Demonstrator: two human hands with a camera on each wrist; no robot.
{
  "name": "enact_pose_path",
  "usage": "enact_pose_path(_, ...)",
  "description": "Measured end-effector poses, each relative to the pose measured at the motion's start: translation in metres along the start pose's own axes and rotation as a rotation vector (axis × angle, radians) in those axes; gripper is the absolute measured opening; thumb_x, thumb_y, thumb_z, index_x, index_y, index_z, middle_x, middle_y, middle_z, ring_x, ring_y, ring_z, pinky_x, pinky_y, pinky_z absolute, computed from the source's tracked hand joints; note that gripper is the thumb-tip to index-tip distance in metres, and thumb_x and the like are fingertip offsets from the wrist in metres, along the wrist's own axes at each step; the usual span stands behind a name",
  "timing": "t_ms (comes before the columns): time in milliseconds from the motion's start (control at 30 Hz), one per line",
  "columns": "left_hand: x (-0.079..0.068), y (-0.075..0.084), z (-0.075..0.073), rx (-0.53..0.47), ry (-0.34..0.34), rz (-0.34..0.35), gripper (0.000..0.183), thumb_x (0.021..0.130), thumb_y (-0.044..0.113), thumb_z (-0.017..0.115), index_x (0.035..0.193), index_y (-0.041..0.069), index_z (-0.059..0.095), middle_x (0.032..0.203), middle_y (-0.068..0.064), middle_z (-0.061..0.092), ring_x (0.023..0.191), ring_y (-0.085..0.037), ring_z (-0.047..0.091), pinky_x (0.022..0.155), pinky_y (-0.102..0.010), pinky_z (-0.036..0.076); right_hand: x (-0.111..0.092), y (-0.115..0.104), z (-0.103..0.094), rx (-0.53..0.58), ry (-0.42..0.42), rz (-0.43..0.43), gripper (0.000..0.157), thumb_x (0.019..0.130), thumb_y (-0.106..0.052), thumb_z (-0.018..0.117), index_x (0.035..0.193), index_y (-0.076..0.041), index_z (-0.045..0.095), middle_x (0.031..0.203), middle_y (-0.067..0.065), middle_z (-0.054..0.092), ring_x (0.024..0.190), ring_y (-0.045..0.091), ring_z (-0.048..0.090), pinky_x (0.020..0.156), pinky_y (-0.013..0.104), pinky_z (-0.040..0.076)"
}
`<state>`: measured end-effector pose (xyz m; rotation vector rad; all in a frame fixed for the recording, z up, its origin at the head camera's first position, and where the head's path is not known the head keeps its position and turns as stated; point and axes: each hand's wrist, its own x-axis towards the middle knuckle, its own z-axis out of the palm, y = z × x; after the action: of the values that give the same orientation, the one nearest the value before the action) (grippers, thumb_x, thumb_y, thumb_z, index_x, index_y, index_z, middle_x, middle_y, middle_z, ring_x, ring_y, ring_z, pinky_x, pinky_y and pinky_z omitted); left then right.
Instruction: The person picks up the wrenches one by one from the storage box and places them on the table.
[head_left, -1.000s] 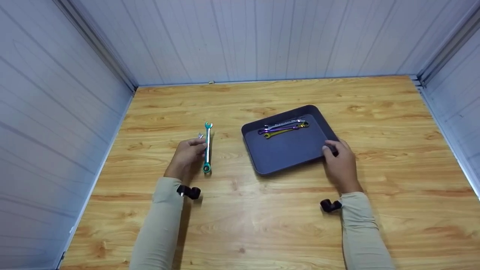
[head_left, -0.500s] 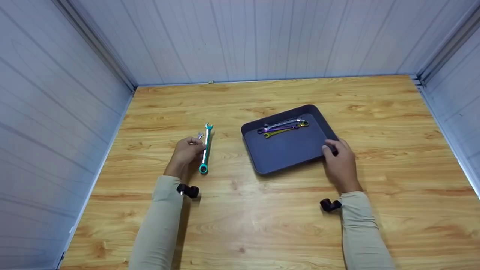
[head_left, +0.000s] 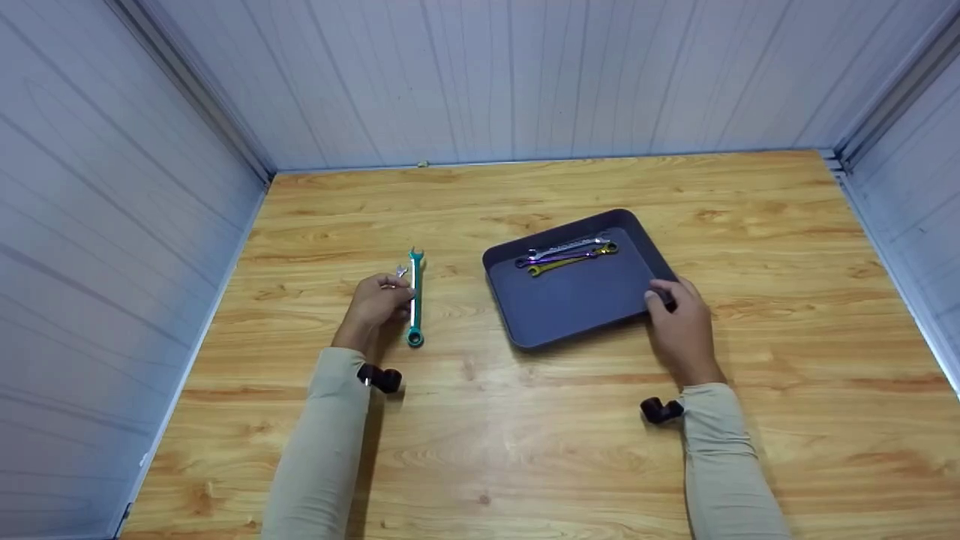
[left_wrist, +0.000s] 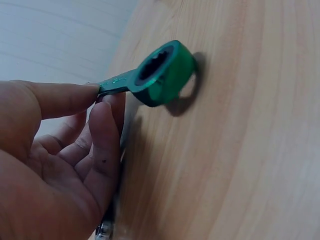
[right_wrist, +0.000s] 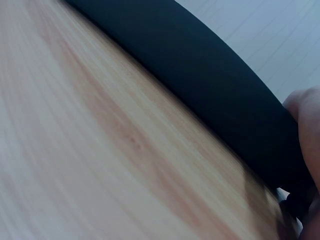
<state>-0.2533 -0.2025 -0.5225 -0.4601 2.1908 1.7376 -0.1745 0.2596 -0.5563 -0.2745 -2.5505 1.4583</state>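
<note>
Between thumb and fingers, my left hand [head_left: 373, 304] pinches a green combination wrench [head_left: 415, 300] by its middle. Its open end points to the far wall and its ring end toward me. The left wrist view shows that green ring end [left_wrist: 172, 75] close over the table, its shadow beside it. Behind the left fingers pokes out the tip of a silver wrench [head_left: 401, 271], the rest of it hidden by the hand. My right hand [head_left: 684, 330] grips the near right corner of a dark grey tray [head_left: 570, 307], thumb over the rim.
Inside the tray, toward its far side, lie a silver wrench [head_left: 570, 246], a purple wrench [head_left: 555, 259] and a yellow wrench [head_left: 551, 266], close together. Pale panel walls [head_left: 480, 82] enclose the wooden table [head_left: 480, 420] at the back and sides.
The ring end of the green wrench swings slightly left, then back right, as the left hand turns it a little. The right hand and the tray stay put.
</note>
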Motion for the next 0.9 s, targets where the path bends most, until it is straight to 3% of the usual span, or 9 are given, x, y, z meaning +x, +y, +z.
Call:
enact_pose_path(367, -0.0050, 0.0041, 0.0012, 0.116, 0.017, -0.016, 0.019, 0.097, 0.006, 0.063, 0.115, 0.001, 0.065, 0.102, -0.009, 0.062, 0.082, -0.018, 0.060, 0.072, -0.030, 0.053, 0.0010, -0.0002, 0.0032, -0.002, 0.007, -0.018, 0.041, 0.101, -0.034, 0.058, 0.129, -0.005, 0.065, 0.152, 0.019, 0.041, 0.143, 0.036, 0.033, 0.118, 0.048, 0.023)
enact_pose_path(567, -0.0083, 0.0060, 0.0006, 0.198, 0.033, 0.010, 0.017, 0.099, 0.008, 0.060, 0.114, 0.002, 0.066, 0.100, -0.009, 0.060, 0.077, -0.018, 0.057, 0.067, -0.030, 0.050, 0.0015, -0.0003, 0.0031, -0.015, 0.018, -0.028, 0.040, 0.101, -0.033, 0.058, 0.128, -0.004, 0.065, 0.150, 0.019, 0.043, 0.142, 0.036, 0.035, 0.117, 0.048, 0.024)
enact_pose_path(733, -0.0069, 0.0052, -0.0015, 0.214, 0.046, -0.006, 0.016, 0.099, 0.009, 0.060, 0.113, 0.003, 0.066, 0.096, -0.009, 0.059, 0.073, -0.018, 0.056, 0.062, -0.030, 0.048, 0.0006, -0.0002, 0.0024, -0.010, 0.012, -0.026, 0.041, 0.101, -0.033, 0.058, 0.129, -0.003, 0.065, 0.151, 0.019, 0.043, 0.142, 0.036, 0.034, 0.117, 0.049, 0.024)
enact_pose_path(900, -0.0048, 0.0038, -0.0016, 0.212, 0.060, -0.015, 0.016, 0.100, 0.009, 0.059, 0.112, 0.003, 0.066, 0.099, -0.010, 0.061, 0.078, -0.019, 0.058, 0.065, -0.030, 0.049, 0.0007, -0.0001, 0.0016, -0.017, 0.004, -0.018, 0.043, 0.101, -0.035, 0.057, 0.130, -0.004, 0.064, 0.152, 0.019, 0.041, 0.143, 0.037, 0.033, 0.117, 0.049, 0.023)
